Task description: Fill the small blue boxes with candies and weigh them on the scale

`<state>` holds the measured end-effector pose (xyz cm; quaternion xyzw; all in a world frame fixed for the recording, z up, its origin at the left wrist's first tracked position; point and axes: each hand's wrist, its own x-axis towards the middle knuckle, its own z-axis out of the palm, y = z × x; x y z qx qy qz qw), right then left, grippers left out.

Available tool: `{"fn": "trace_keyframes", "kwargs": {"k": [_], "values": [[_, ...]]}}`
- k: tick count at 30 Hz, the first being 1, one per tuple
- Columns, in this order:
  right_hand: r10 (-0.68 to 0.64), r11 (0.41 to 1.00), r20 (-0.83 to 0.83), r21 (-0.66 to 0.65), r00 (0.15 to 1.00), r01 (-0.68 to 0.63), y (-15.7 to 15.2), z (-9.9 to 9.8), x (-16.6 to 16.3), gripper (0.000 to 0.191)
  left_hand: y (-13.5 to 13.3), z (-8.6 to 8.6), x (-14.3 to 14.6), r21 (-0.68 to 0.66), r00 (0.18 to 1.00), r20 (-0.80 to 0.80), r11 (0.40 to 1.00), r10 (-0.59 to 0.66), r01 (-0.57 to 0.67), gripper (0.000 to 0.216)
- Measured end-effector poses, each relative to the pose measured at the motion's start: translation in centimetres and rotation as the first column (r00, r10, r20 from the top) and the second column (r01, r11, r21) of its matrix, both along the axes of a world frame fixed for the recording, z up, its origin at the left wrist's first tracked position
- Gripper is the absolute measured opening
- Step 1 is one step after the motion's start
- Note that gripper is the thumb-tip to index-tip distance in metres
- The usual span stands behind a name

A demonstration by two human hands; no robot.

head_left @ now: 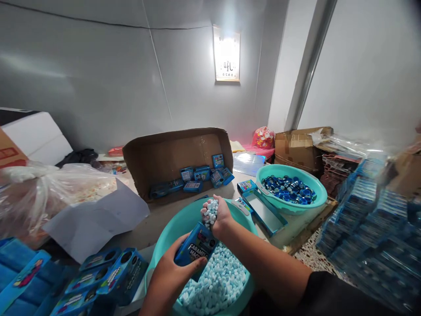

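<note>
My left hand is wrapped round a small blue candy box, held tilted over a large turquoise basin. Pale blue and white candies fill much of that basin. Cupped just above the box, my right hand holds a handful of the same candies between its curled fingers. The handful sits close to the upper end of the box; whether that end is open I cannot tell.
Several blue boxes lie in a tipped cardboard carton behind. A second turquoise basin holds dark blue round lids. Blue boxes stand at front left, stacked blue packaging at right. A shallow tray lies between the basins.
</note>
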<state>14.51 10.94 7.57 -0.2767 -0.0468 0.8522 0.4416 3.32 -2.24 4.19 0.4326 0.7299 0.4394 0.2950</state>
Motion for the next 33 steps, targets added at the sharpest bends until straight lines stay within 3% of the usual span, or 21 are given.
{"fn": "trace_keyframes", "kwargs": {"k": [9,17,23,27,30,33], "values": [[-0.014,1.000,-0.155,-0.014,0.988,0.012,0.0,1.2,0.8,0.032,-0.3,0.1,-0.4,0.092,0.984,0.156,0.991,0.085,-0.100,0.067],[0.024,0.999,-0.163,0.025,0.986,-0.020,-0.1,1.2,0.6,0.032,0.0,-0.8,-0.7,0.152,0.985,0.134,0.980,0.111,-0.131,0.075],[0.041,0.999,-0.155,0.014,0.987,-0.039,-0.5,1.4,0.6,0.030,-0.1,-0.4,0.4,0.110,0.990,-0.143,0.993,-0.017,0.033,0.044],[0.067,0.998,-0.152,0.010,0.986,-0.066,-0.8,1.6,0.6,0.031,-0.3,-0.3,1.0,0.112,0.978,-0.165,0.983,-0.125,0.144,0.045],[0.048,0.998,-0.119,0.056,0.992,-0.042,-0.9,1.4,0.5,0.032,-0.4,-0.3,0.9,0.084,0.968,-0.216,0.986,-0.125,0.146,0.026],[0.047,0.990,-0.071,0.140,0.996,-0.037,-1.0,1.1,0.4,0.033,-0.3,-0.6,0.6,0.075,0.954,-0.286,0.990,-0.091,0.117,0.024]]}}
